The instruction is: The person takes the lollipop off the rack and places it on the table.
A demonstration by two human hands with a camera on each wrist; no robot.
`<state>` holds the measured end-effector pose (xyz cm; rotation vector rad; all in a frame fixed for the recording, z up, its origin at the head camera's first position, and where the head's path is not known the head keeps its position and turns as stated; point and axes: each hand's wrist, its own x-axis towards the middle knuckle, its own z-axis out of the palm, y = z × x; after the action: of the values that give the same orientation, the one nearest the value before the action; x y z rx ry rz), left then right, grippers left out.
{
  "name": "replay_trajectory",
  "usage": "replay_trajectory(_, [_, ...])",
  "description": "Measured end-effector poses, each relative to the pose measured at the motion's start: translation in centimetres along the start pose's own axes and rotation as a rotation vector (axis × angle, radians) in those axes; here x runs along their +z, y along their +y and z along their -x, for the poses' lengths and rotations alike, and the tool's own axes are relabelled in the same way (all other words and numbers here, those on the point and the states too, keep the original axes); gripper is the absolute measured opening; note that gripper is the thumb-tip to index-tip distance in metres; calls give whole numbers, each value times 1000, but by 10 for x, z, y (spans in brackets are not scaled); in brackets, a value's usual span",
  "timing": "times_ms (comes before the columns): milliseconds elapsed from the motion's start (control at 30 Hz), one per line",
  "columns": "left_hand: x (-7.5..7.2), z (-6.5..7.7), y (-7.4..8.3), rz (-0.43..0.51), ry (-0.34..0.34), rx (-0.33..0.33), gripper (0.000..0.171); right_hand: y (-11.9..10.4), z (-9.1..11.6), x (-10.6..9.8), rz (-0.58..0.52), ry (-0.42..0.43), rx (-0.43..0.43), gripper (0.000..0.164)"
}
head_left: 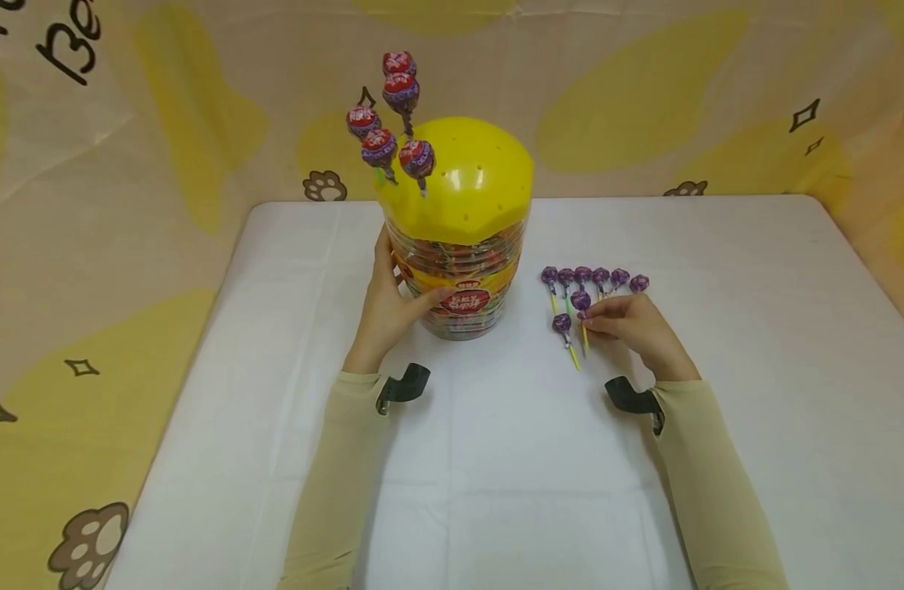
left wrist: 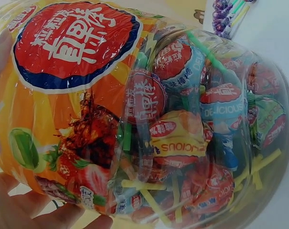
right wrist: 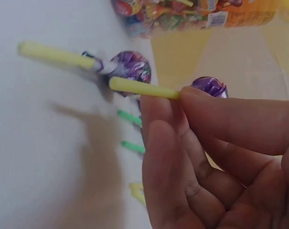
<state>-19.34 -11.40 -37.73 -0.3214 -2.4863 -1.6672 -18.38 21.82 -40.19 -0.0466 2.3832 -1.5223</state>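
A clear plastic jar of wrapped lollipops, with a domed yellow lid, stands on the table. My left hand holds its left side, thumb across the front label and fingers around behind. Several red-and-purple lollipops stick up from the lid's left part. Between thumb and fingertips, my right hand pinches a purple lollipop by its yellow stick. Another purple lollipop lies just to its left. In the left wrist view, lollipops fill the jar behind its orange label.
A row of several purple lollipops lies beyond the right hand, with green and yellow sticks. The white table meets a yellow patterned cloth at the back and sides. Small holes dot the lid. A black strap piece juts from each wrist.
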Motion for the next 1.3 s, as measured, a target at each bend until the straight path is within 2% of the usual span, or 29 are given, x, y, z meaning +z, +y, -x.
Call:
replay_trajectory(300, [0, 0, 2, -6, -3, -17, 104, 11, -4, -2, 14, -78, 62, 27])
replay_trajectory(567, [1, 0, 1, -1, -3, -12, 103, 18, -6, -3, 29, -68, 84, 28])
replay_trajectory(1000, [1, 0, 0, -2, -3, -11, 103, 20, -5, -6, 47, -74, 63, 26])
replay_trajectory(1300, [0, 0, 1, -3, -4, -26, 104, 18, -3, -10, 151, -39, 57, 26])
